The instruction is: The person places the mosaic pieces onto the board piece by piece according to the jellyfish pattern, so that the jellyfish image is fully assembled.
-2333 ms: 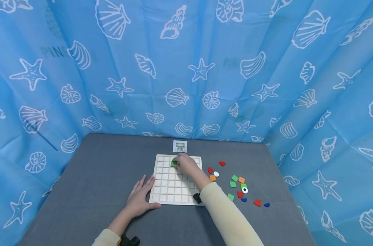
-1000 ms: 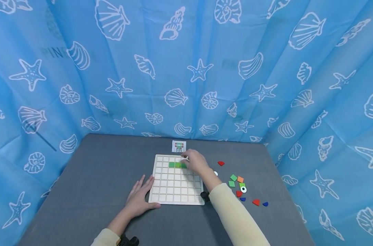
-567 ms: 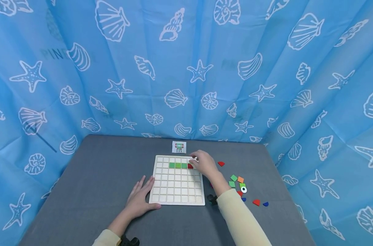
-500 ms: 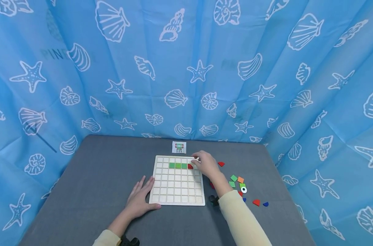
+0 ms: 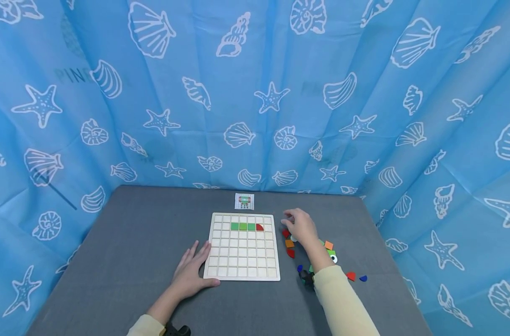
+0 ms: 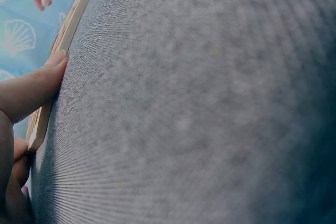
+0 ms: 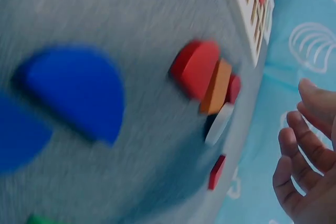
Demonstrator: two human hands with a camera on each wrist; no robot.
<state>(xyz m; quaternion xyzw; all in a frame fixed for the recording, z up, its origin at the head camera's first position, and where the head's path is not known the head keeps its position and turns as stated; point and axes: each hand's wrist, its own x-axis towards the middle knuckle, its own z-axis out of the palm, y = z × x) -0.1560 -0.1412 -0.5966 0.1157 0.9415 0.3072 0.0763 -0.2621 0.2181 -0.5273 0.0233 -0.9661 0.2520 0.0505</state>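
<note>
A person leans over a grey tabletop (image 5: 133,242) ringed by a blue curtain (image 5: 70,116) printed with white shells and starfish. Furthest left, the left hand (image 5: 192,273) lies flat, fingers straight and relaxed, its thumb touching the near left corner of a pale wooden grid board (image 5: 243,261). In the board's second row from the far edge sit three green squares (image 5: 243,226) side by side, with a red quarter-round piece (image 5: 259,227) touching their right end. Just beyond the board's far edge lies a small picture card (image 5: 244,201). To the right of the board, the right hand (image 5: 301,226) hovers over the tabletop with fingers loosely curled, gripping nothing. Beneath and around it lies a scatter of loose pieces (image 5: 289,243): red, orange, green, blue and white ones. In the right wrist view, a red piece (image 7: 195,67), an orange piece (image 7: 216,87) and a white disc (image 7: 219,124) cluster close together, and a blue half-round (image 7: 79,92) lies apart from them.
</note>
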